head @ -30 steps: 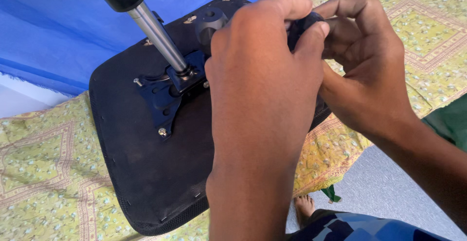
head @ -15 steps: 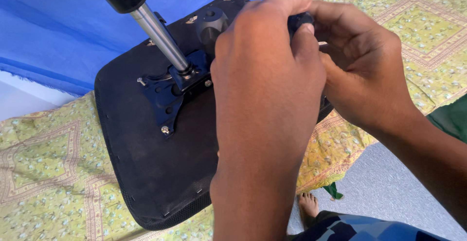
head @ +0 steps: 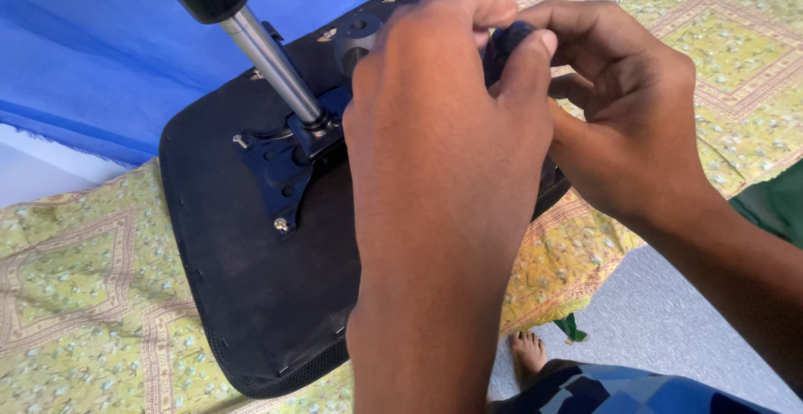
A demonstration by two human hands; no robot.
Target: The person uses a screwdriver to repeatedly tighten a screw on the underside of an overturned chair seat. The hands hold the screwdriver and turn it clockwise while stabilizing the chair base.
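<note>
Left hand (head: 447, 130) and right hand (head: 623, 121) pinch dark knob (head: 502, 42) (half hidden).

Your chair seat (head: 251, 297) lies upside down on the bedspread (head: 75, 297), with its mounting plate (head: 288, 171) bolted on top and the gas cylinder (head: 272, 63) rising from that plate toward the far left. Your left hand (head: 443, 130) sits right of the plate, over the seat's middle, and your right hand (head: 627, 130) touches it from the right; both close around a small knob (head: 502, 46) between them. Behind the seat, far left, hangs a sheet (head: 100, 46). Your foot (head: 529, 355) stands on the floor (head: 669, 330), near and right of the seat.
</note>
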